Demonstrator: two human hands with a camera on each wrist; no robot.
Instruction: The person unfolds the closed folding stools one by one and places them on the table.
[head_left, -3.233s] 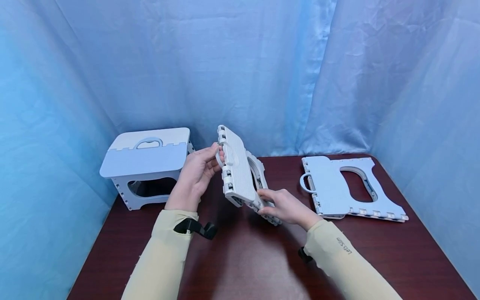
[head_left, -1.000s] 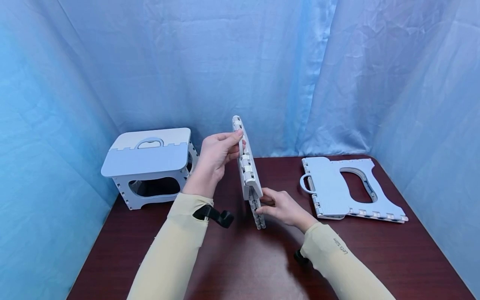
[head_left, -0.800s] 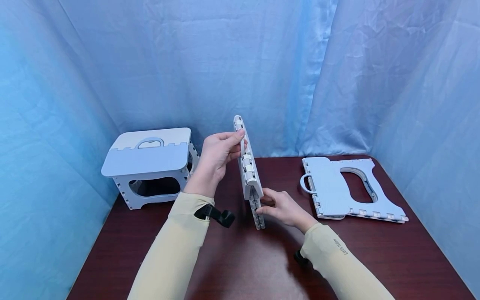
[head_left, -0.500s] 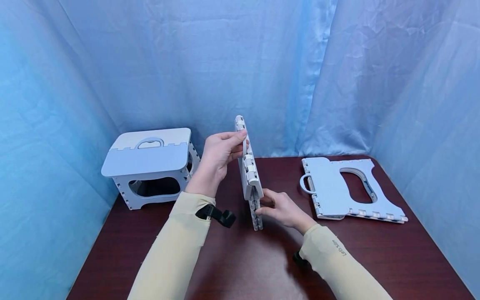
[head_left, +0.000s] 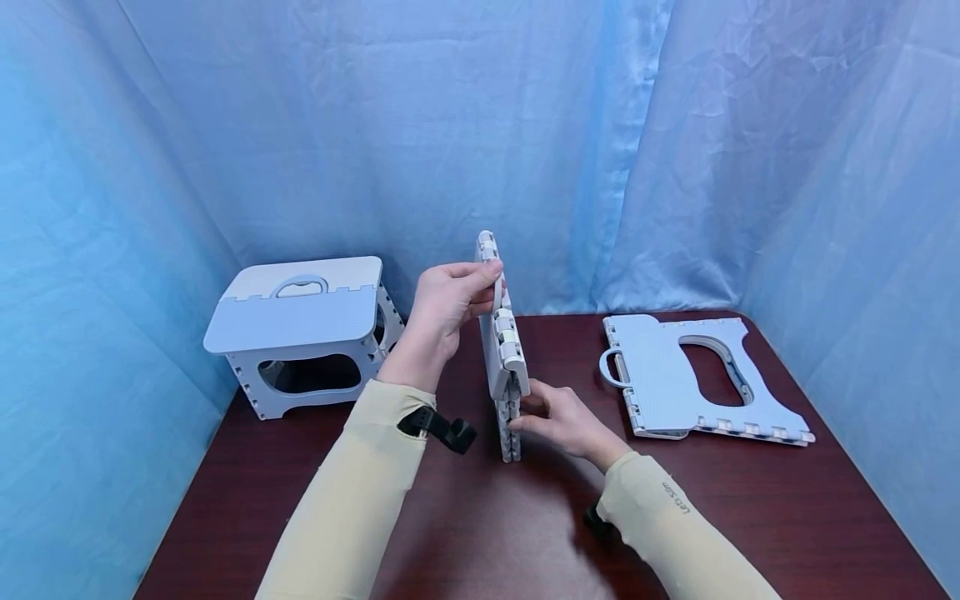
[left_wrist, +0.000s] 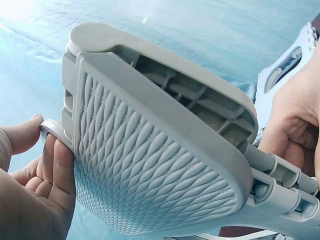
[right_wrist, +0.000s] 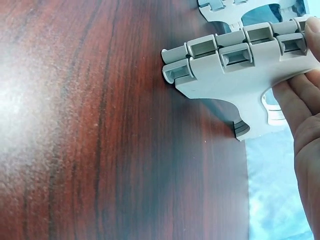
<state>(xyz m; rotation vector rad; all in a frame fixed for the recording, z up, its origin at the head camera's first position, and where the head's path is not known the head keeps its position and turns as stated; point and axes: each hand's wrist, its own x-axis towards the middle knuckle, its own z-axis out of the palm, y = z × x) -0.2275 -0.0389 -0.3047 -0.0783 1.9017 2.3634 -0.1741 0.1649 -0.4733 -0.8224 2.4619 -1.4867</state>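
Observation:
A light grey folding stool (head_left: 510, 348), folded nearly flat, stands edge-on between both hands in the head view, its hinged seat edge up. My left hand (head_left: 437, 312) pinches the stool's carry handle (left_wrist: 56, 129) between thumb and fingers, as the left wrist view shows. Lower down, my right hand (head_left: 566, 421) grips the hinged leg edge (right_wrist: 227, 52), thumb on the near side and fingers behind. A narrow gap shows between the two seat halves; the textured seat half (left_wrist: 150, 150) faces the left wrist camera. Whether the feet touch the table cannot be told.
On the left of the dark red wooden table (head_left: 480, 542) stands an unfolded blue-white stool (head_left: 292, 321). Another folded stool (head_left: 663, 375) lies flat at the right, its handle towards the middle. Blue curtains (head_left: 420, 133) hang behind and at both sides.
Over three seconds, the held stool has turned from a leftward tilt to nearly upright and edge-on. My left hand has moved right and up with the handle; my right hand keeps its grip.

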